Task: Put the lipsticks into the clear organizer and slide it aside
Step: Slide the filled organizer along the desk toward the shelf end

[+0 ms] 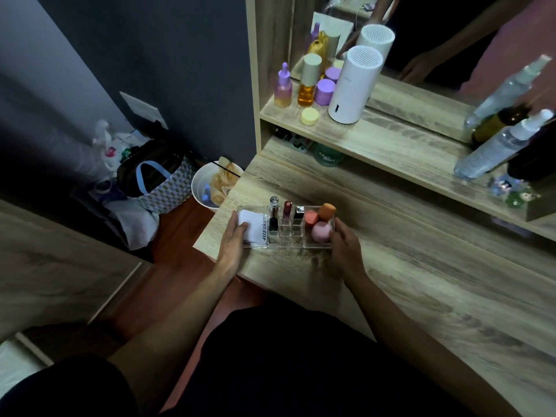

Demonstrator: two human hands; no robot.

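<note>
The clear organizer (285, 237) sits near the left front corner of the wooden desk (421, 266). Three lipsticks stand upright in its middle slots: a black and silver one (273, 213), a dark red one (287, 209) and a black one with a silver cap (298, 215). Its left compartment holds a white packet (254, 225); its right compartment holds pink and orange makeup sponges (319, 222). My left hand (233, 236) grips the organizer's left end, thumb on the packet. My right hand (344, 245) grips its right end.
On the shelf above stand purple and amber bottles (307, 82), a yellow jar (310, 116) and a white cylindrical device (352, 85) in front of a mirror. Spray bottles (499, 145) stand at the right. Left of the desk on the floor are a white bin (201, 188) and bags (159, 182).
</note>
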